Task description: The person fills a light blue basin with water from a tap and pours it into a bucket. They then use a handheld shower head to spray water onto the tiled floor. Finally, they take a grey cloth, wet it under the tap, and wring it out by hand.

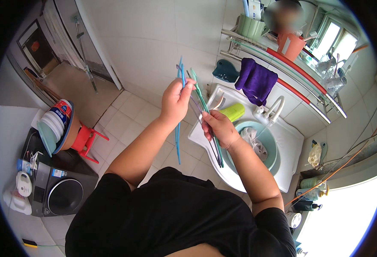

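Open tiled floor (124, 120) left of the hands; sink (282, 141), basin (270, 145) and faucet (278, 105) crowding the right.

Both forearms raised, left hand (176, 99) and right hand (217, 127) apparently closed in pinching grips

black short-sleeved t-shirt (171, 214), bare forearms, no rings, watch or gloves visible

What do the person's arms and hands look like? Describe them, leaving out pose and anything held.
Both hands, left and right, are bare: no gloves, rings or watch visible. The forearms are bare too. A black short-sleeved top ends above the elbows.
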`<state>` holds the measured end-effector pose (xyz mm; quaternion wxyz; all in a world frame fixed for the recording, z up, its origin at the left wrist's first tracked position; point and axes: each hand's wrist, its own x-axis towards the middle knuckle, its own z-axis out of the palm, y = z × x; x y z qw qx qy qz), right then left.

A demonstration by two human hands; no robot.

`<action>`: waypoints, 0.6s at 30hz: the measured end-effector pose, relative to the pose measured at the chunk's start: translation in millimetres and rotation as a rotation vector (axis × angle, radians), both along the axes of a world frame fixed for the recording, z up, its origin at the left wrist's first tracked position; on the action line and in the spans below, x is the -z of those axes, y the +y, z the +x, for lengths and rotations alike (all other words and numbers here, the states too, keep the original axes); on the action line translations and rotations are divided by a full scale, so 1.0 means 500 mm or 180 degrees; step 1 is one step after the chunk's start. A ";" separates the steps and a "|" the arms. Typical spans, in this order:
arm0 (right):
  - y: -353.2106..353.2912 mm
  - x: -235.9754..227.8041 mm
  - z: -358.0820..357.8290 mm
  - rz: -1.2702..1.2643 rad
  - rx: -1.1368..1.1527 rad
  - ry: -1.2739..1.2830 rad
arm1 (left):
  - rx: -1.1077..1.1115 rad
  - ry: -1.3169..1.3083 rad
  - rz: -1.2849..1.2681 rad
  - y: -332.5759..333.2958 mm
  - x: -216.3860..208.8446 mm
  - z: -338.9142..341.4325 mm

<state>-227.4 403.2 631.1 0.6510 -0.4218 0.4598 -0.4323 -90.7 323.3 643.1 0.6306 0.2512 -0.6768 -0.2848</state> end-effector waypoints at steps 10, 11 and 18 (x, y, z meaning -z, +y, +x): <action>-0.032 0.021 -0.032 -0.0155 0.0025 0.0834 | 0.0690 0.1072 0.1594 -0.070 -0.050 0.084; -0.037 0.018 -0.033 -0.0230 0.0067 0.1049 | 0.0649 0.1173 0.1758 -0.082 -0.044 0.089; -0.147 -0.009 -0.025 -0.0676 0.0296 0.1032 | 0.1449 0.0696 0.1681 -0.175 -0.014 0.073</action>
